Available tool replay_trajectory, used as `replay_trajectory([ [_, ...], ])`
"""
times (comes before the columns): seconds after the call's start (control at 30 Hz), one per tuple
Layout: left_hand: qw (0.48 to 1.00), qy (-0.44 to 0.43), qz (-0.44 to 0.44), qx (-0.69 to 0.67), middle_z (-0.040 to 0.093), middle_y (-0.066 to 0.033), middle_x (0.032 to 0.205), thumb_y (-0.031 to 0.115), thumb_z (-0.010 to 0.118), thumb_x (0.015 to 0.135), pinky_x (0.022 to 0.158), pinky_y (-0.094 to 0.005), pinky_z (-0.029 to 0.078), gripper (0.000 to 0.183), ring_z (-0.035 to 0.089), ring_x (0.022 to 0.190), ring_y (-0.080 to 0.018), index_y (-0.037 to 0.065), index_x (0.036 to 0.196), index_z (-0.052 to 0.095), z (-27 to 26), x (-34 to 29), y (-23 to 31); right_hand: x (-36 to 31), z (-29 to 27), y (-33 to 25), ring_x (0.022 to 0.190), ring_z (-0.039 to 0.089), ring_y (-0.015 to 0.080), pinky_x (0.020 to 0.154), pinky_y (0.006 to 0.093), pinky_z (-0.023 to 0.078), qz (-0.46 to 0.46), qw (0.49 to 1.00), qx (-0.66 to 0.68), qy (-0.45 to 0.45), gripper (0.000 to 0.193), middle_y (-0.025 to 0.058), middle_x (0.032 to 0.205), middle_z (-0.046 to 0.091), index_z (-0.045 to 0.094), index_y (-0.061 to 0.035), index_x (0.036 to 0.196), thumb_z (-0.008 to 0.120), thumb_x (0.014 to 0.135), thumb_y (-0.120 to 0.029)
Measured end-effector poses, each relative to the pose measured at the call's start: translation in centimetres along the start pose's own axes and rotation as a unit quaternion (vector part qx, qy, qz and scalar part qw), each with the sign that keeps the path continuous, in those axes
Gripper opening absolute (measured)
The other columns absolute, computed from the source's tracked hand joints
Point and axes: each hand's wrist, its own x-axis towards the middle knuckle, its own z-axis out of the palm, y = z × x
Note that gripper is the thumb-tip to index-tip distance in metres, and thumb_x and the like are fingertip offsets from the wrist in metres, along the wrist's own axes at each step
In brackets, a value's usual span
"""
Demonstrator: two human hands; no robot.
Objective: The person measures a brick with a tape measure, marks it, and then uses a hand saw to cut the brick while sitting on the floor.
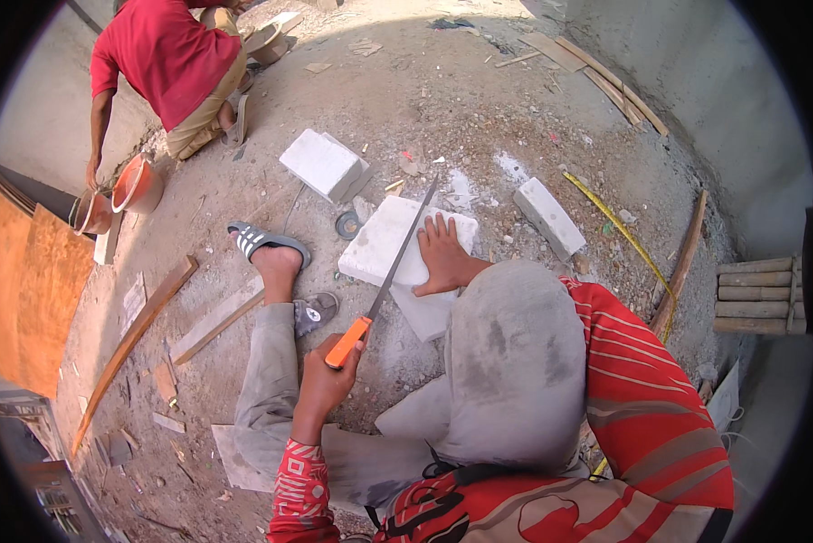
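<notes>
One saw [400, 254], gripped by left hand [328, 380], reaches past white block's [377, 240] far edge toward gravel [479, 136]; right hand [444, 257] lies flat atop.

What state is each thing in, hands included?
Saw: blade across the white block
White block: lying flat, cut depth unclear
Left hand: closed on the saw's handle
Right hand: open, palm down on the white block
Yellow measuring tape: extended
Striped sandal: worn
Co-worker: crouched
</notes>
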Motion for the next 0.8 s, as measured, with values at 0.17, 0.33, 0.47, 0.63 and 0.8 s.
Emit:
replay_trajectory([
  [0.17,0.996,0.074,0.011,-0.051,0.065,-0.0170,0.072,0.022,0.068,0.098,0.062,-0.0361,0.050,0.025,0.066,0.063,-0.0240,-0.001,0.106,0.069,3.8,-5.1,-1.4,-2.0,1.0,0.5,0.152,0.013,0.0485,0.121,0.0656,0.009,0.185,0.962,0.181,0.080,0.126,0.0328,0.158,0.026,0.040,0.0103,0.146,0.075,0.064,-0.078],
  [0.33,0.992,0.116,0.045,-0.037,0.072,-0.0215,0.085,0.021,0.068,0.097,0.068,-0.0417,0.056,0.028,0.073,0.077,-0.0377,0.001,0.116,0.068,7.3,-5.6,-2.4,-3.9,5.5,2.6,0.153,0.015,0.0450,0.123,0.0617,0.011,0.344,0.478,0.796,0.137,0.122,0.0302,0.158,0.029,0.042,0.0075,0.147,0.078,0.064,-0.075],
  [0.47,0.993,0.099,0.016,-0.057,0.072,-0.0227,0.087,0.021,0.068,0.097,0.069,-0.0424,0.056,0.029,0.073,0.080,-0.0397,0.000,0.116,0.068,6.9,-6.4,-3.2,-3.1,5.8,1.5,0.152,0.018,0.0453,0.122,0.0608,0.013,0.282,0.475,0.830,0.084,0.120,0.0304,0.157,0.031,0.043,0.0073,0.146,0.079,0.065,-0.073],
  [0.63,0.996,0.084,-0.010,-0.025,0.072,-0.0232,0.091,0.019,0.067,0.098,0.073,-0.0421,0.056,0.027,0.074,0.083,-0.0380,-0.002,0.115,0.068,7.0,-6.6,-3.3,-4.2,5.0,2.9,0.151,0.021,0.0456,0.122,0.0598,0.016,0.263,0.519,0.810,0.080,0.117,0.0307,0.156,0.033,0.043,0.0070,0.146,0.079,0.067,-0.071],
  [0.8,0.995,0.086,0.045,-0.020,0.071,-0.0213,0.091,0.018,0.066,0.098,0.072,-0.0390,0.054,0.025,0.073,0.081,-0.0319,-0.003,0.112,0.068,8.3,-6.5,-5.5,-4.7,4.8,3.5,0.149,0.024,0.0459,0.121,0.0587,0.018,0.247,0.564,0.785,0.065,0.114,0.0310,0.155,0.035,0.043,0.0067,0.146,0.079,0.069,-0.069],
])
